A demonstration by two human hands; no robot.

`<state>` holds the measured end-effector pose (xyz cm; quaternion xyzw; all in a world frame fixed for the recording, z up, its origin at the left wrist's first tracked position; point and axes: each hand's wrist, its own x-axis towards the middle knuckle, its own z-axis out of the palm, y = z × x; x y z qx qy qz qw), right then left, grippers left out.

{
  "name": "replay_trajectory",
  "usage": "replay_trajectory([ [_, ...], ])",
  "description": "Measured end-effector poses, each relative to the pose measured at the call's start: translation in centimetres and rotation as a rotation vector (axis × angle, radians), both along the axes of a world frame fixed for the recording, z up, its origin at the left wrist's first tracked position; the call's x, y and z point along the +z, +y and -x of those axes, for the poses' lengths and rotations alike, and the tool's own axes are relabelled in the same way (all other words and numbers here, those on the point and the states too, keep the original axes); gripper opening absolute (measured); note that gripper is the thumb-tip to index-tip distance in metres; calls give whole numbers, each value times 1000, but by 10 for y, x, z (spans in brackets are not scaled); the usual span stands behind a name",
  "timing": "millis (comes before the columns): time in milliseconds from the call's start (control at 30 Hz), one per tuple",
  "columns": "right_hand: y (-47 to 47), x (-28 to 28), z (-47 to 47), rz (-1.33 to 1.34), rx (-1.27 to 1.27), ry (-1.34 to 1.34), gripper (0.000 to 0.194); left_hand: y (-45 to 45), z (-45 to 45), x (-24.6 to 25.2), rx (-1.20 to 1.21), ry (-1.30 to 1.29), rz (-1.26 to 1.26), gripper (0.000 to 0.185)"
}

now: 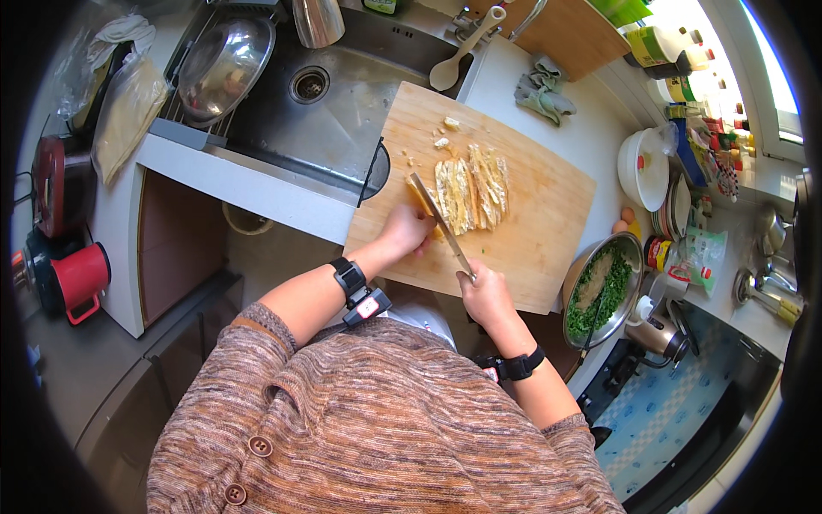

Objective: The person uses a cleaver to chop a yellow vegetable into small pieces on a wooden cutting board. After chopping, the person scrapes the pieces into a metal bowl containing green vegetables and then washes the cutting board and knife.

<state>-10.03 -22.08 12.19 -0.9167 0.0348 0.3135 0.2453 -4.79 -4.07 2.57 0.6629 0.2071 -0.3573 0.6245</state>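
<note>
My right hand (487, 292) grips the handle of a kitchen knife (442, 223), its blade slanting up and left over the wooden cutting board (546, 212). Close against the blade's left side, the bent fingers of my left hand (406, 229) hold a golden-yellow piece of food (419, 194) down on the board. That piece is partly hidden by the fingers and blade. Right of the knife lies a row of cut strips (472, 189), pale inside with browned edges, perhaps fried dough or tofu. Small crumbs (451, 122) are scattered towards the board's far end.
The board overlaps the steel sink (359, 96), near a pale spoon (443, 74). A metal bowl of chopped greens (600, 289) stands beyond the board's right edge, near eggs (620, 226). A crumpled cloth (546, 90) lies behind. A steel bowl (225, 70) leans at the left.
</note>
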Motion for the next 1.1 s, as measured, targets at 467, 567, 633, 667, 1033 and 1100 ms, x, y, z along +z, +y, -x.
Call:
replay_trajectory([
  [467, 4, -6, -23, -54, -50, 206, 21, 2, -4, -3, -92, -50, -6, 25],
  [567, 9, -17, -26, -59, -21, 133, 20, 0, -5, -5, -86, -39, -21, 25],
  [633, 16, -29, -29, -87, 29, 38, 19, -1, -4, -6, -87, -15, -19, 25],
  [667, 20, -35, -30, -74, 44, 6, 19, -1, -3, -6, -88, -25, -13, 25],
  [1033, -6, -48, 6, -11, 20, -108, 16, -1, 3, 3, -73, -94, -66, 28],
  [1100, -15, -46, 11, -79, -35, -85, 16, -2, 5, 4, -78, -119, -61, 26],
])
